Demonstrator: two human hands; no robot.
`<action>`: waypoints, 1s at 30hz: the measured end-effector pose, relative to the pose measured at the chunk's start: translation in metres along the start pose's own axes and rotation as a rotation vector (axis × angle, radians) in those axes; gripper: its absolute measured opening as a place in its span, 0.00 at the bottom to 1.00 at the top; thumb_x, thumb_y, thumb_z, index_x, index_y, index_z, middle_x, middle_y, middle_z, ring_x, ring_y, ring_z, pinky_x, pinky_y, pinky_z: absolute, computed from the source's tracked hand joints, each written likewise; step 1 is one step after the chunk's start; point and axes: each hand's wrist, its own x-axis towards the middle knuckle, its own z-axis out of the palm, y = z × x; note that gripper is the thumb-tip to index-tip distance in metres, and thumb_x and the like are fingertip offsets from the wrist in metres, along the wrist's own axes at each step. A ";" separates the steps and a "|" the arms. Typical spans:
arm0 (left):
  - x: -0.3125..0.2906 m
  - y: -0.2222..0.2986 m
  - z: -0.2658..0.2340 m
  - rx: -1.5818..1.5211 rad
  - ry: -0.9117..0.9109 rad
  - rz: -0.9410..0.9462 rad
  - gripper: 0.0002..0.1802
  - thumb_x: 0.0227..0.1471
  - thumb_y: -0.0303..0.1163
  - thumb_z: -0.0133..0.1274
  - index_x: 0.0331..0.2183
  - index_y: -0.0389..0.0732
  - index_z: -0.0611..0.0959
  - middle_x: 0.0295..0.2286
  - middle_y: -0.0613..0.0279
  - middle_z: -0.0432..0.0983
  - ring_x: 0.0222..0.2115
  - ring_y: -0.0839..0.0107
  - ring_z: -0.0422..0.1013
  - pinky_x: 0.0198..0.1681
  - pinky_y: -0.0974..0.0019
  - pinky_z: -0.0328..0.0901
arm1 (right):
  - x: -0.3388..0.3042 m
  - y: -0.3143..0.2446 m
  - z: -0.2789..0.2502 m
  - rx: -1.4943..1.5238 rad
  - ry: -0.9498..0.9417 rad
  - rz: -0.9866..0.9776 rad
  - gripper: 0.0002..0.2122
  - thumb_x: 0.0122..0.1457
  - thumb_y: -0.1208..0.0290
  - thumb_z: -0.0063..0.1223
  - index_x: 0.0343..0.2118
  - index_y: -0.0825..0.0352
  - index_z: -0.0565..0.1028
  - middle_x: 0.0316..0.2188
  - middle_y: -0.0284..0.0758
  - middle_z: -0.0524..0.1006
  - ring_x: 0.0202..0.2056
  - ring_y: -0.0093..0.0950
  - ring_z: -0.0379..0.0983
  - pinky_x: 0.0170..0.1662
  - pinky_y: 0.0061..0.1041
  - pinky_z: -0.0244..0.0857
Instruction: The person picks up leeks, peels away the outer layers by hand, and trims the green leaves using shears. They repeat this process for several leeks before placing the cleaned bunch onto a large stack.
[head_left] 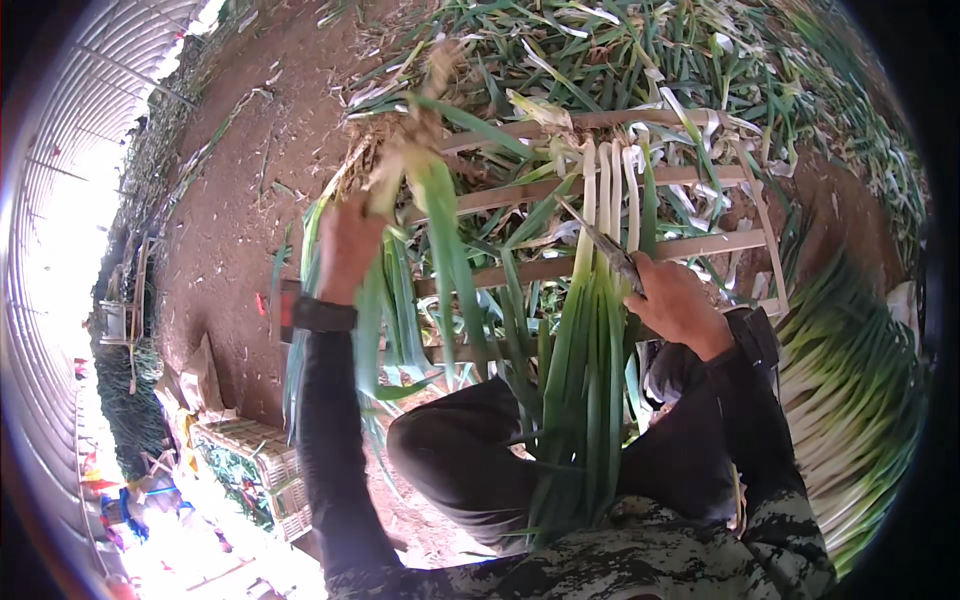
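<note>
My left hand [350, 245] is closed at the root end of some green onions, beside their dry brown roots and withered skins [390, 150]. Motion blurs that spot, and the fingertips are partly hidden. A green leaf [440, 205] hangs down next to this hand. In my right hand [680, 305] is a knife [605, 243], its blade pointing up and left across pale onion stalks. Several green onions [592, 300] lie side by side over a slatted wooden rack [700, 247], white ends away from me, green leaves trailing across my lap.
Cut leaves and scraps [620, 60] cover the ground beyond the rack. A big pile of green onions [840, 400] lies to my right. A woven basket [250, 450] stands at lower left on brown soil [225, 230]. A ribbed curved wall [60, 150] bounds the left side.
</note>
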 end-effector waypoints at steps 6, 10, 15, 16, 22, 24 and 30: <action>0.015 0.079 -0.197 0.073 0.293 0.167 0.24 0.51 0.38 0.57 0.49 0.37 0.77 0.29 0.52 0.77 0.27 0.64 0.71 0.33 0.60 0.67 | -0.012 0.004 0.008 0.144 0.191 -0.031 0.18 0.50 0.67 0.59 0.41 0.71 0.69 0.22 0.50 0.73 0.30 0.51 0.72 0.34 0.45 0.64; 0.018 0.129 -0.257 0.162 0.247 0.191 0.25 0.56 0.42 0.54 0.51 0.37 0.76 0.28 0.58 0.76 0.27 0.68 0.72 0.30 0.65 0.66 | -0.015 0.008 0.005 0.368 0.173 -0.054 0.14 0.50 0.67 0.58 0.34 0.73 0.72 0.19 0.45 0.72 0.26 0.47 0.71 0.31 0.39 0.63; 0.028 0.105 -0.110 0.161 -0.145 0.431 0.25 0.51 0.44 0.57 0.40 0.31 0.80 0.33 0.39 0.77 0.36 0.48 0.74 0.38 0.49 0.67 | -0.046 0.017 0.004 0.646 0.109 0.079 0.14 0.52 0.63 0.59 0.31 0.71 0.73 0.19 0.36 0.74 0.23 0.27 0.71 0.30 0.29 0.65; 0.030 0.028 -0.069 0.124 -0.013 0.505 0.20 0.48 0.40 0.57 0.32 0.29 0.81 0.32 0.41 0.78 0.32 0.46 0.74 0.36 0.49 0.68 | -0.047 -0.009 -0.003 0.754 -0.001 0.072 0.14 0.53 0.63 0.59 0.30 0.70 0.73 0.19 0.34 0.74 0.23 0.24 0.71 0.30 0.28 0.65; -0.089 0.014 0.161 0.007 -0.600 0.365 0.22 0.44 0.23 0.54 0.45 0.38 0.81 0.34 0.50 0.79 0.31 0.59 0.76 0.36 0.57 0.71 | -0.109 -0.013 0.036 0.762 -0.157 0.076 0.17 0.51 0.63 0.60 0.33 0.74 0.72 0.21 0.47 0.75 0.25 0.40 0.75 0.31 0.38 0.66; -0.119 0.034 0.186 -1.029 -0.581 -0.442 0.18 0.43 0.21 0.57 0.41 0.32 0.82 0.30 0.58 0.79 0.26 0.64 0.75 0.27 0.61 0.70 | -0.122 -0.008 0.043 0.699 -0.231 0.083 0.16 0.52 0.63 0.60 0.34 0.74 0.73 0.21 0.49 0.75 0.27 0.45 0.75 0.32 0.39 0.66; -0.144 0.064 0.178 -1.397 -0.545 -0.558 0.22 0.45 0.19 0.55 0.46 0.26 0.76 0.30 0.57 0.78 0.27 0.66 0.76 0.30 0.62 0.73 | -0.109 -0.047 0.043 0.590 -0.271 0.078 0.15 0.51 0.63 0.60 0.33 0.71 0.74 0.24 0.50 0.76 0.32 0.52 0.74 0.36 0.42 0.67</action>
